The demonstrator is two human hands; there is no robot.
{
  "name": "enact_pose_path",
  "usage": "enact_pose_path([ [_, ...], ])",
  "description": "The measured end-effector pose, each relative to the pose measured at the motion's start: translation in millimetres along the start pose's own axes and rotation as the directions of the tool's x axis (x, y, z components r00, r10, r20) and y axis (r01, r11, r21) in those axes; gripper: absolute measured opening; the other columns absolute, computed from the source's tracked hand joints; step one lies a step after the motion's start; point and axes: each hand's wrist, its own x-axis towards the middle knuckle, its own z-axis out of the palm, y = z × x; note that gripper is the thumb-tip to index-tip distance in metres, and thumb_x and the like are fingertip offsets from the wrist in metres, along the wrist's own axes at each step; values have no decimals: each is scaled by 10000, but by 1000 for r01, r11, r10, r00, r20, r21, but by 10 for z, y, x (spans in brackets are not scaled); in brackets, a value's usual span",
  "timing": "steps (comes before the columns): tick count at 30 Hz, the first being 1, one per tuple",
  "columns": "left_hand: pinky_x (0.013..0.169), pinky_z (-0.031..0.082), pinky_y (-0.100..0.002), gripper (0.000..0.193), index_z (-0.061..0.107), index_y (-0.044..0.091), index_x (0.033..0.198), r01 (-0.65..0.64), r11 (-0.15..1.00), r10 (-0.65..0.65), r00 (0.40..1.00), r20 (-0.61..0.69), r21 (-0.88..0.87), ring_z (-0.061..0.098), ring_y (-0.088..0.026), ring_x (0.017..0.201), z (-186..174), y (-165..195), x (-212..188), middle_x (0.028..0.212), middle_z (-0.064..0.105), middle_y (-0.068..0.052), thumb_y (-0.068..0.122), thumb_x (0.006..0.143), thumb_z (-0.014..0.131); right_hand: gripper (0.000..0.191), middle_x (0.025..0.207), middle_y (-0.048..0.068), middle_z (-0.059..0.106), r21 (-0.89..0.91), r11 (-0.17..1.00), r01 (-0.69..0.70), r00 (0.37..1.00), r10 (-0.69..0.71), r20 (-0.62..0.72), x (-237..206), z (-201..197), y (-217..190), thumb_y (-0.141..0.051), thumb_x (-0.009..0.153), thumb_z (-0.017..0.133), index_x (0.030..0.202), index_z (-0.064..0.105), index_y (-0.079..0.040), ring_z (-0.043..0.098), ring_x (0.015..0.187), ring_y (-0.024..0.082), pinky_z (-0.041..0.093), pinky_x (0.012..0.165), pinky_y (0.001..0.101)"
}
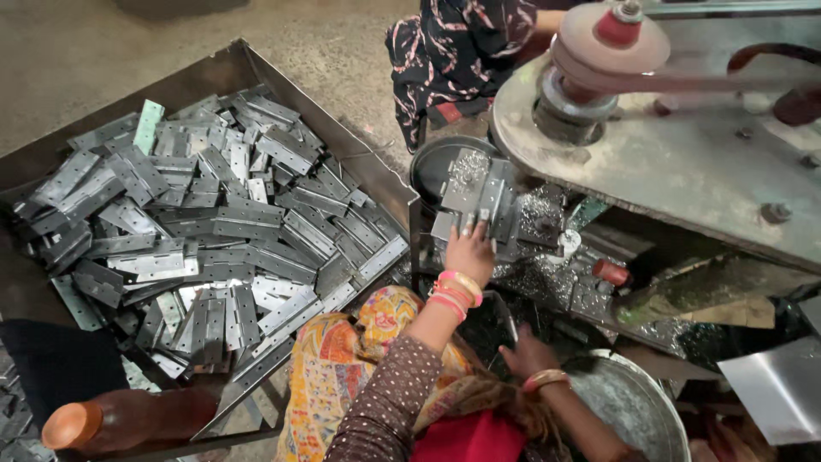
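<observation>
Left hand (469,250) pressed flat on stacked steel hinges (479,198) at the machine (684,145), grip released, right hand (526,352) by the metal basin (633,402), grip unclear, hinge-filled tray (231,64) alongside.

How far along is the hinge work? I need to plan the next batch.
Left: the tray is heaped with grey metal hinges, seemingly unprocessed. In hand: the left hand rests on a few hinges at the machine; the right hand is low beside a metal basin. Finished pieces cannot be made out.
</observation>
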Motion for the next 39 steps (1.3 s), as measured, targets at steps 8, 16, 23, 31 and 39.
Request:
enact_pose_path([
  [8,1185,308,-574,318,781,87,1059,15,999,-19,997,78,44,499,-298,1369,47,70,327,1474,563,-116,283,932,565,523,982,265,728,52,998,-39,998,41,-46,39,69,128,-479,898,672,1177,559,-52,705,939,474,556,810,568],
  [16,1137,309,-571,295,777,91,1053,-25,999,21,994,105,34,485,-316,1366,-80,97,179,1448,562,-135,233,867,597,632,1024,271,722,60,996,-65,998,65,6,-34,62,43,-481,851,699,1285,501,-68,701,962,486,559,831,562],
  [23,1225,298,-546,310,772,74,1090,-22,999,18,996,85,48,510,-286,1358,-55,114,162,1449,577,-113,238,889,604,600,1044,266,721,-13,999,-37,995,38,96,94,-314,-31,-508,868,713,1193,508,-47,701,995,464,564,852,551],
  [31,1140,285,-593,270,790,124,1004,-52,999,53,990,128,-12,463,-330,1399,-9,100,121,1449,562,-145,230,858,590,551,852,286,720,82,991,-110,994,111,-14,-214,383,-9,-438,960,579,1319,450,-40,702,809,508,549,719,611],
  [39,1249,240,-570,258,792,148,1026,-96,992,87,990,113,82,492,-281,1401,-145,39,220,1403,604,-108,250,899,592,612,968,286,714,4,1000,20,994,-20,111,135,-183,59,-487,865,722,1185,493,-18,706,928,489,573,791,561],
])
